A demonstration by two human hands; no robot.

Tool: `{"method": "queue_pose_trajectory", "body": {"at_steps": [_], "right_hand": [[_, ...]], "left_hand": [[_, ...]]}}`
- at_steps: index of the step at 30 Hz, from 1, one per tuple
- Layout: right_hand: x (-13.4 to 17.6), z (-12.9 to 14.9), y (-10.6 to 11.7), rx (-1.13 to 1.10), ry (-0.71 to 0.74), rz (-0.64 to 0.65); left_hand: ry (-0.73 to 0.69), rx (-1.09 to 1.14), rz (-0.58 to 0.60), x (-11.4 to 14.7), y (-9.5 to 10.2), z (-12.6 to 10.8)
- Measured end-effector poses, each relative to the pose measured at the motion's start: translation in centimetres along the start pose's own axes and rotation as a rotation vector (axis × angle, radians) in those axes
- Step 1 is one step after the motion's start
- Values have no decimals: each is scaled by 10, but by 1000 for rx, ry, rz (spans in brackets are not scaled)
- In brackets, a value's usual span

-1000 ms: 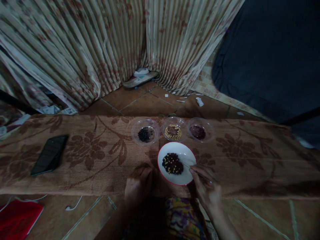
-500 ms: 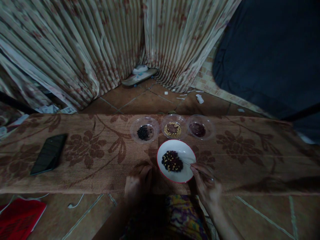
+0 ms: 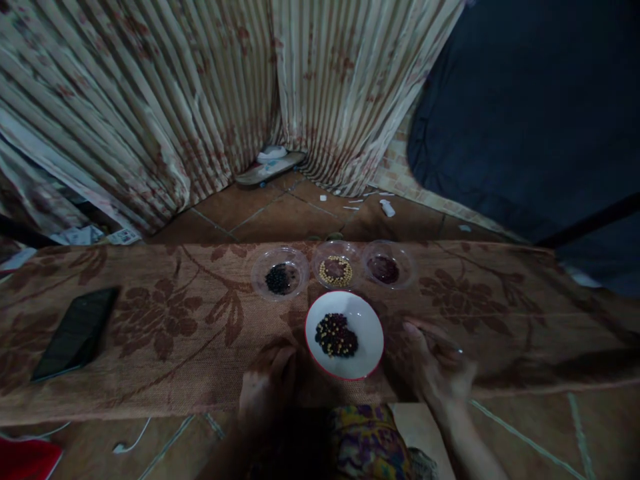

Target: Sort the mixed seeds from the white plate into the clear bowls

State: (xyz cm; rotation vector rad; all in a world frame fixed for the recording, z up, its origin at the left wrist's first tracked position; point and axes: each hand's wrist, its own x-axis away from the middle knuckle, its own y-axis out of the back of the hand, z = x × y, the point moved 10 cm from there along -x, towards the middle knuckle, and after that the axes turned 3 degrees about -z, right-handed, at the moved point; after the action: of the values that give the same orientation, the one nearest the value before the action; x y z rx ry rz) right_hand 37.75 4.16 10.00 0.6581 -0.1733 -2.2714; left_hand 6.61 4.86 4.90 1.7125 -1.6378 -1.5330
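Observation:
A white bowl with a red rim [image 3: 370, 333] holds a mixed heap of black, yellow and dark red beans [image 3: 336, 335]. My right hand [image 3: 443, 367] is to the right of the bowl, apart from it, with its fingers closed on a thin metal utensil [image 3: 459, 350]. Its working end is blurred, so I cannot tell the kind. On the cloth left of the bowl lies my left hand [image 3: 265, 383], its fingers curled in with nothing visible in them. Behind the bowl stand clear plastic bowls of black beans [image 3: 278, 279], yellow beans [image 3: 335, 271] and dark red beans [image 3: 384, 269].
A brown flowered cloth [image 3: 170, 373] covers the long narrow table. A dark phone [image 3: 75, 333] lies at its left. Beyond are striped curtains [image 3: 220, 87], a skateboard [image 3: 270, 170] and small white scraps on the tiled floor. A dark blue covered shape [image 3: 525, 113] fills the upper right.
My right hand has drawn the metal utensil out of the white bowl and moved to the right. My left hand keeps its place beside the bowl. The whole view has shifted slightly.

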Motion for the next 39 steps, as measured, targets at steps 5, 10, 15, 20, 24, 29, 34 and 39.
{"method": "queue_pose_trajectory", "body": {"at_steps": [5, 10, 15, 20, 24, 29, 34, 39], "right_hand": [[-63, 6, 11, 24, 116, -154], [-53, 4, 4, 0, 84, -120], [13, 15, -22, -1, 19, 219], [41, 15, -34, 59, 130, 332], [43, 14, -40, 123, 197, 348], [44, 19, -42, 164, 235, 323], [45, 18, -44, 169, 244, 318], [45, 18, -46, 173, 260, 310]], "left_hand": [[-36, 4, -38, -2, 4, -2], [-16, 7, -22, -2, 2, 0], [41, 29, 65, 3, -7, 6], [41, 38, 54, 4, -8, 7], [34, 37, 25, 4, -6, 4], [34, 33, 16, 3, -4, 2], [21, 34, 13, 2, -3, 0], [27, 30, 21, 3, -5, 2]]}}
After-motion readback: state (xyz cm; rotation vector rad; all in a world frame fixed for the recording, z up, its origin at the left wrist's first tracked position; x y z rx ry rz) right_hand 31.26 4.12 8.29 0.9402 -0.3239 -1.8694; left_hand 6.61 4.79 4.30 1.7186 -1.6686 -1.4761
